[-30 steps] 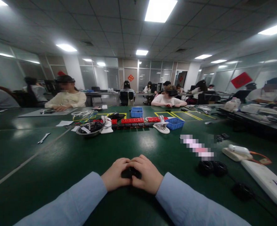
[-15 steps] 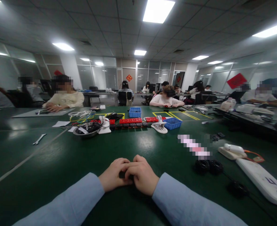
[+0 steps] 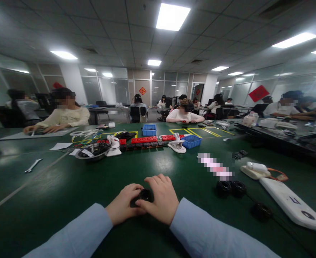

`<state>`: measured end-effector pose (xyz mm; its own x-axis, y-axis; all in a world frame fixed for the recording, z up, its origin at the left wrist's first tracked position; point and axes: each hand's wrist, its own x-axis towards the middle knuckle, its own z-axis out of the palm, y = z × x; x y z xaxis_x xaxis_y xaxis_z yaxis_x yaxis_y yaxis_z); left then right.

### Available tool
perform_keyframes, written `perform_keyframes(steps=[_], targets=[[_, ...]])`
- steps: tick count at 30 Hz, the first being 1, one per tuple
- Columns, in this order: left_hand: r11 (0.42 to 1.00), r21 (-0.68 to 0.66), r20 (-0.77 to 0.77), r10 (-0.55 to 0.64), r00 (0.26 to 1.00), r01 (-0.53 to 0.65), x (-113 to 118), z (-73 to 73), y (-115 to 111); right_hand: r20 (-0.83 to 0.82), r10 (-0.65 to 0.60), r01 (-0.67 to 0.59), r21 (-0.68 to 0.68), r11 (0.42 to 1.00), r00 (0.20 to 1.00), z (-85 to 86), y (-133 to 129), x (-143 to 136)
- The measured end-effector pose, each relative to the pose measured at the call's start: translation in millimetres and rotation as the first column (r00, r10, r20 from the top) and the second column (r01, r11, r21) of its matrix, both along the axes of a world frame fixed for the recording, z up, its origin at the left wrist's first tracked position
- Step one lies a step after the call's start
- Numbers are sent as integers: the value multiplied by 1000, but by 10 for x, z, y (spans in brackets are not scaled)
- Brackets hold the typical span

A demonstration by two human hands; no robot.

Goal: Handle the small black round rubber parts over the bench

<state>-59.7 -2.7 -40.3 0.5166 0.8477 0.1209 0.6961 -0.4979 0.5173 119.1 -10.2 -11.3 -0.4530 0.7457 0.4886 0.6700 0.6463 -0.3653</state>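
Both hands [image 3: 144, 204] clasp one small black ring-shaped part [image 3: 144, 195] (glossy, round, mostly covered).

Open-plan assembly workshop: shared workbench [image 3: 66, 186].

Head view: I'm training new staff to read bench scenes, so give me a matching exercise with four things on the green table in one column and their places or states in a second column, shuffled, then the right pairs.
Things:
1. small black round part
2. wrench
3. blue bin
4. long white strip

Places or states:
A. far right of the table, lying flat
B. held between the left hand and right hand
C. far left, alone on the green surface
D. mid-table, next to a white clamp-like tool

Pairs: 1-B, 2-C, 3-D, 4-A
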Motion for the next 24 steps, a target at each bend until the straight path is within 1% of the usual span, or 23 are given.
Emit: perform_keyframes(steps=[2, 6, 13, 17, 24], targets=[[1000, 7, -5, 2, 1000, -2, 2, 1, -3, 54, -23, 24, -11, 1000, 998, -24, 19, -10], [1000, 28, -4, 12, 1000, -12, 14, -10, -6, 158, -13, 16, -16, 1000, 987, -42, 30, -29], [1000, 24, 1, 15, 1000, -15, 16, -20, -10, 185, 32, -27, -32, 999, 982, -51, 50, -45], [1000, 20, 0, 13, 1000, -13, 13, -8, -14, 185, 89, -82, -45, 996, 979, -44, 69, -31], [1000, 31, 23, 4, 1000, -4, -5, -39, 0, 147, 257, -245, -94, 965, 955, -16, 106, 16]])
